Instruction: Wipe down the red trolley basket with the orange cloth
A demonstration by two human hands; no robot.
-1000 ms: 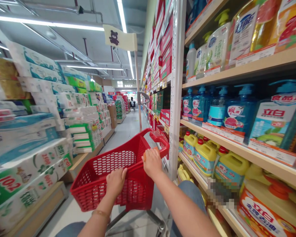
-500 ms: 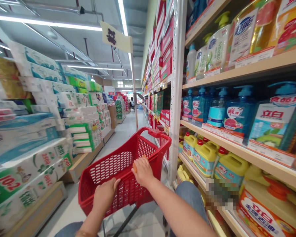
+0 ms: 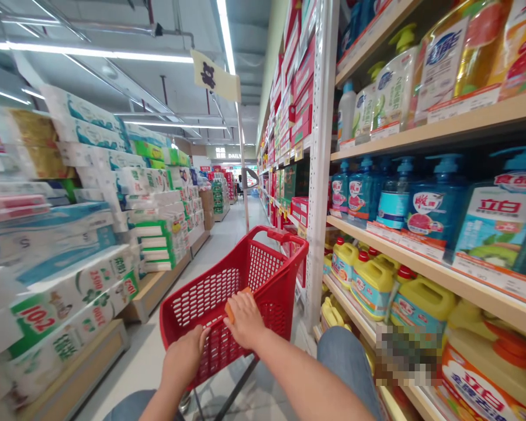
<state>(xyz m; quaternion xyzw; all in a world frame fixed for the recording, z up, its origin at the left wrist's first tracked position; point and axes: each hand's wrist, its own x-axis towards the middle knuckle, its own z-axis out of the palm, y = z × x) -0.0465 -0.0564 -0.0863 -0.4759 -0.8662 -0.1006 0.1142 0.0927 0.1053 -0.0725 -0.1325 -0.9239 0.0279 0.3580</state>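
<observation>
A red plastic basket cart [image 3: 254,269] with a mesh wall and a red handle stands in the aisle just ahead of me. My left hand [image 3: 184,358] is closed over the near rim of the basket. Beside it, my right hand [image 3: 242,320] is closed on the same rim, with a small orange thing under its fingers. The basket's metal frame [image 3: 241,383] shows beneath my arms.
Wooden shelves on the right carry blue pump bottles [image 3: 425,204] and yellow jugs [image 3: 368,280]. Stacked tissue packs [image 3: 87,245] line the left on low wooden platforms. The grey aisle floor [image 3: 228,228] runs ahead. A flag on a pole [image 3: 214,76] rises from the cart.
The basket has swung from lying across the aisle to pointing down it, nearer the right shelves. Both hands stayed on its rim and drew closer to me.
</observation>
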